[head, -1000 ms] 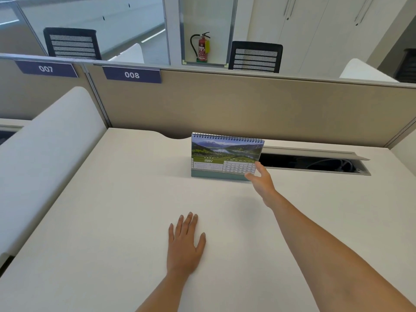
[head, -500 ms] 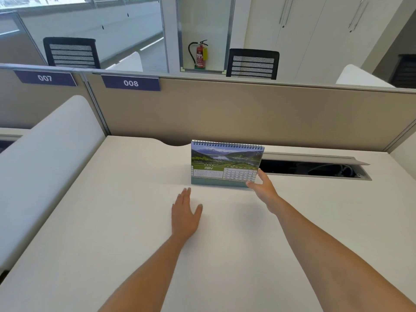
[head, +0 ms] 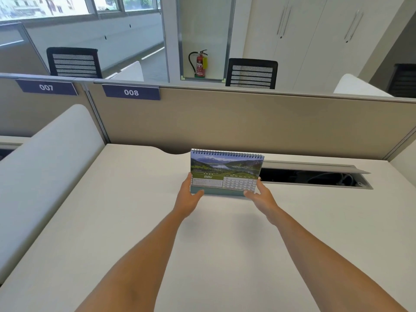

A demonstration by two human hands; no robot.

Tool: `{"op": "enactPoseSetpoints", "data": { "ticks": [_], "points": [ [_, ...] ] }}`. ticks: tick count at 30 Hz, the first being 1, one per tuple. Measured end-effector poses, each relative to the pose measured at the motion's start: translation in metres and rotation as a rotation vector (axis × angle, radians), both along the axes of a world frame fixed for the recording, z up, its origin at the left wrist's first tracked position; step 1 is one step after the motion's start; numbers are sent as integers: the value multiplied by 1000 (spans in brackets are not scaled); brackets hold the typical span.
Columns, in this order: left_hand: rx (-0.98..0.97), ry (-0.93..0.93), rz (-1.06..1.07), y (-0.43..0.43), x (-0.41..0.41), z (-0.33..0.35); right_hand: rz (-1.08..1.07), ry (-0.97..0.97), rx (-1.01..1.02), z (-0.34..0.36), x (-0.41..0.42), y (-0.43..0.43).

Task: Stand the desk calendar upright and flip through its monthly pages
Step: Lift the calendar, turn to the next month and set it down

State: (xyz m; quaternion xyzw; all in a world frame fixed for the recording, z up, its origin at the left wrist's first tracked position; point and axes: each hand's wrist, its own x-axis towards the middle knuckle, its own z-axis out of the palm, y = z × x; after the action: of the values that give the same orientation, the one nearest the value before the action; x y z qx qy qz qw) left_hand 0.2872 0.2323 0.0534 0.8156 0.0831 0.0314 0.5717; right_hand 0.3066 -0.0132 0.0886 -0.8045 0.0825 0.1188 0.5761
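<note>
- Desk calendar (head: 226,171): glossy printed paper pages, wire spiral binding along top edge, matt teal card base.
- Table (head: 112,221): smooth, matt off-white laminate.
- Partition (head: 247,122): beige, cloth-like matt face, metal top rail.
- Cable tray lid (head: 315,166): brushed grey metal.

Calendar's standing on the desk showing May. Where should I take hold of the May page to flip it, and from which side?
Probably the bottom right corner of the May page, from the front right. The desk calendar stands upright with its spiral binding along the top, so pages are free only at the bottom. The right hand is already there; the left hand can steady the base.
</note>
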Motion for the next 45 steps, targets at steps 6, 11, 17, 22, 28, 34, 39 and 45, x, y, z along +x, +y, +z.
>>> {"op": "enactPoseSetpoints", "data": {
  "ticks": [6, 11, 17, 22, 28, 34, 39, 45],
  "points": [
    [15, 3, 32, -3, -4, -2, -37, -27, -34, -3, -6, -1],
    [44, 3, 26, -9, -13, -4, -77, -64, -81, -8, -14, -2],
    [91, 7, 37, -9, -20, -8, -196, -188, -89, -9, -26, -1],
    [18, 10, 109, -6, -22, -4, -186, -143, -83, -11, -28, -7],
    [-21, 60, 133, 4, -27, 0, -144, -46, 30, -3, -32, -14],
    [39, 101, 85, 13, -39, 3, -26, 71, 97, 11, -43, -25],
    [-5, 67, 109, 18, -42, 19, 37, 89, 189, 23, -48, -35],
    [-162, -15, 163, 23, -39, 66, 92, 31, 376, 60, -44, -41]
  ]
}}
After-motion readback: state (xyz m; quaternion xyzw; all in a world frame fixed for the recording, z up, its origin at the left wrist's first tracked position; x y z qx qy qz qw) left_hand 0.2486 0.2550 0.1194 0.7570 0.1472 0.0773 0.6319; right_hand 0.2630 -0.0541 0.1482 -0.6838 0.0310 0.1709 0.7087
